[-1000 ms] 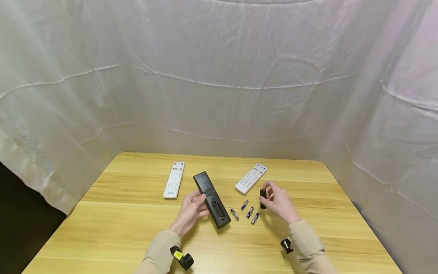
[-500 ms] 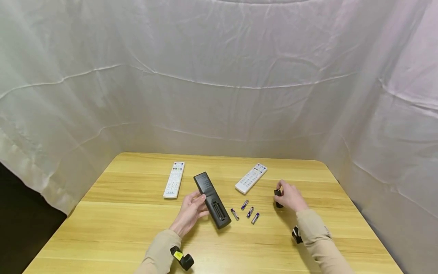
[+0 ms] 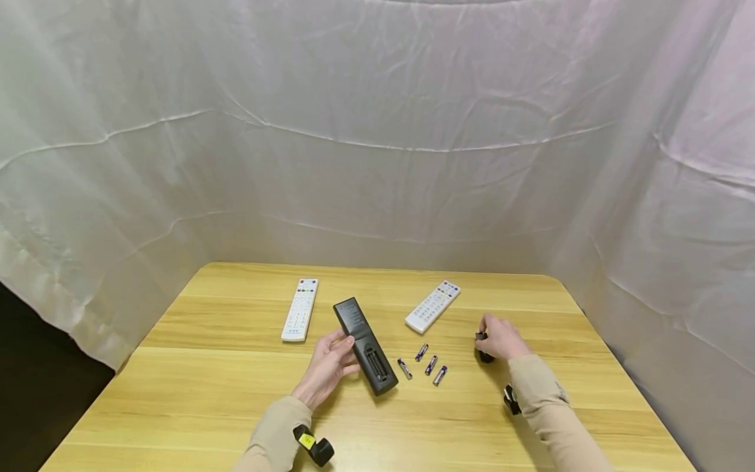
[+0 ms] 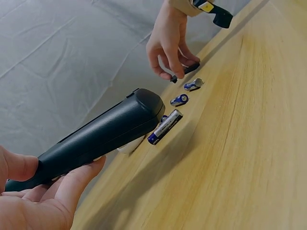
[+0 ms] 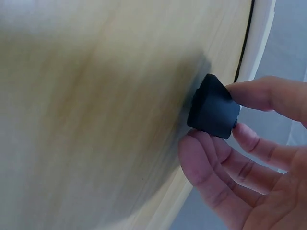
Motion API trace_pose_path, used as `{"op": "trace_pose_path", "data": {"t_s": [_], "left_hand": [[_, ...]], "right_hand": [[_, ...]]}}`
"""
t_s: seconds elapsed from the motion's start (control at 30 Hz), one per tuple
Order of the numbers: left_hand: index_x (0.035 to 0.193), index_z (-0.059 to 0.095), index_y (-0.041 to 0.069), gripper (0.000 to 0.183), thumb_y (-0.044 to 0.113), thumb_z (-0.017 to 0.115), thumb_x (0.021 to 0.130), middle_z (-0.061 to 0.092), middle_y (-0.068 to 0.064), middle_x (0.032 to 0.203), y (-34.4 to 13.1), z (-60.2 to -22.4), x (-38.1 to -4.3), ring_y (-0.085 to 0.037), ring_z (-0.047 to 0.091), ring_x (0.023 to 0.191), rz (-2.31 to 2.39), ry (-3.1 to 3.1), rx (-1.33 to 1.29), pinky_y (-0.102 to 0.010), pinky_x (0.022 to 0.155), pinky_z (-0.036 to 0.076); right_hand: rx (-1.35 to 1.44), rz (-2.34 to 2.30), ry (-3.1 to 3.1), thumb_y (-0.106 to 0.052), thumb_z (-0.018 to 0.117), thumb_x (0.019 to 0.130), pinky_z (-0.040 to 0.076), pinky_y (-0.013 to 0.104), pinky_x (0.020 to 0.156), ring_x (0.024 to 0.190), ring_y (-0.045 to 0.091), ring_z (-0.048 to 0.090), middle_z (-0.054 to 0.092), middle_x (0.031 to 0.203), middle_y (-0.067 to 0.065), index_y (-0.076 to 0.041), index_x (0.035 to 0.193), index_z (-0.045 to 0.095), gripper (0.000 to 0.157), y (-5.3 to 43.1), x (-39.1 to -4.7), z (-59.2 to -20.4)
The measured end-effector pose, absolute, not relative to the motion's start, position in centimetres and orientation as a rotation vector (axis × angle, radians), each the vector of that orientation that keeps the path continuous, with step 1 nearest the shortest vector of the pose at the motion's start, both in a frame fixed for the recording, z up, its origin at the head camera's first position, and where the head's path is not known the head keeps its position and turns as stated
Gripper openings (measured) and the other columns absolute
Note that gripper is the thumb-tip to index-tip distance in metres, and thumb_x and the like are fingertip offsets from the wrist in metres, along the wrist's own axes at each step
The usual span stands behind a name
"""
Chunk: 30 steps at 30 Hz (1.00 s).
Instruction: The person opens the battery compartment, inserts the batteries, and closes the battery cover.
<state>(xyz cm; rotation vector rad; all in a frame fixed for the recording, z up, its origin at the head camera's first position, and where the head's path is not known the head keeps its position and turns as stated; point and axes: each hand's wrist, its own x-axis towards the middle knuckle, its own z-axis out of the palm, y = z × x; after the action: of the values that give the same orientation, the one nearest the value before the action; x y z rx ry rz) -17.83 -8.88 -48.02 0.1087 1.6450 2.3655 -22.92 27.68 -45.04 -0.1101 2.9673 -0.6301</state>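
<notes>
My left hand point(image 3: 327, 367) grips a black remote control point(image 3: 356, 321), thumb on top and fingers beneath. Its back faces up, and the bare battery compartment point(image 3: 376, 364) shows. In the left wrist view the remote point(image 4: 105, 127) is raised over the table. At the right, my right hand point(image 3: 501, 337) pinches a small black battery cover point(image 5: 213, 110) between thumb and fingers, low over the tabletop. Several blue-and-silver batteries point(image 3: 432, 365) lie loose between the remote and the right hand.
A white remote control point(image 3: 299, 310) lies face up at the back left. A second white remote point(image 3: 433, 307) lies slanted behind the batteries. The wooden table point(image 3: 177, 387) is bounded by a pale curtain point(image 3: 377, 196) along its back and sides.
My right hand has moved to the right with the battery cover, away from the batteries, and lowered it toward the table. The left hand and black remote have stayed nearly still.
</notes>
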Motion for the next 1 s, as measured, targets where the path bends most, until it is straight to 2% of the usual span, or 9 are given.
{"op": "trace_pose_path", "data": {"t_s": [0.2,0.43,0.63,0.73,0.9,0.97,1.0], "left_hand": [[0.15,0.028,-0.008,0.05,0.01,0.045,0.106,0.049,-0.034,0.143,-9.0,-48.0,-17.7,-0.03,0.07,0.113,2.371,1.635,0.115,-0.042,0.096,0.062],[0.15,0.029,-0.008,0.05,0.01,0.044,0.106,0.051,-0.033,0.143,-9.0,-48.1,-17.7,-0.027,0.071,0.111,2.375,1.63,0.111,-0.042,0.095,0.062],[0.15,0.029,-0.007,0.05,0.01,0.044,0.106,0.052,-0.032,0.142,-9.0,-48.1,-17.8,-0.024,0.071,0.108,2.375,1.626,0.115,-0.04,0.094,0.063],[0.15,0.029,-0.007,0.05,0.01,0.044,0.106,0.052,-0.032,0.142,-9.0,-48.2,-17.8,-0.024,0.072,0.108,2.377,1.623,0.118,-0.04,0.094,0.063],[0.15,0.028,-0.008,0.05,0.01,0.044,0.106,0.05,-0.033,0.143,-9.0,-48.2,-17.8,-0.028,0.07,0.112,2.381,1.617,0.124,-0.042,0.096,0.062],[0.15,0.028,-0.008,0.05,0.01,0.043,0.106,0.049,-0.034,0.144,-8.9,-48.3,-17.8,-0.03,0.069,0.114,2.379,1.616,0.122,-0.043,0.097,0.061],[0.151,0.028,-0.008,0.05,0.01,0.043,0.106,0.048,-0.034,0.144,-8.9,-48.3,-17.8,-0.031,0.069,0.115,2.379,1.613,0.123,-0.044,0.098,0.061]], "right_hand": [[-0.13,-0.591,2.97,-0.008,0.074,0.081,0.05,0.034,0.064,0.076,0.026,0.057,0.062,0.087,0.016,-0.001,0.094,0.054,0.025,27.7,-23.1,-45.0],[-0.104,-0.616,2.934,-0.007,0.073,0.083,0.046,0.025,0.051,0.063,0.02,0.057,0.06,0.084,0.014,-0.001,0.094,0.054,0.022,27.7,-23.2,-45.2],[-0.088,-0.641,2.909,-0.008,0.071,0.085,0.046,0.024,0.048,0.057,0.018,0.055,0.061,0.085,0.015,-0.002,0.097,0.054,0.022,27.8,-23.3,-45.4],[-0.082,-0.629,2.914,-0.011,0.071,0.087,0.048,0.028,0.054,0.065,0.021,0.057,0.062,0.09,0.018,-0.001,0.103,0.054,0.024,27.8,-23.1,-45.3],[-0.116,-0.591,3.018,-0.018,0.071,0.09,0.056,0.05,0.077,0.089,0.035,0.059,0.06,0.108,0.028,0.002,0.115,0.056,0.035,27.0,-21.8,-45.0],[-0.143,-0.62,3.056,-0.02,0.071,0.089,0.056,0.057,0.084,0.095,0.037,0.06,0.06,0.111,0.028,0.001,0.116,0.059,0.037,26.3,-20.9,-44.9],[-0.156,-0.646,3.067,-0.02,0.072,0.088,0.056,0.057,0.083,0.094,0.036,0.06,0.06,0.108,0.026,0.001,0.116,0.06,0.037,25.8,-20.4,-44.8]]}}
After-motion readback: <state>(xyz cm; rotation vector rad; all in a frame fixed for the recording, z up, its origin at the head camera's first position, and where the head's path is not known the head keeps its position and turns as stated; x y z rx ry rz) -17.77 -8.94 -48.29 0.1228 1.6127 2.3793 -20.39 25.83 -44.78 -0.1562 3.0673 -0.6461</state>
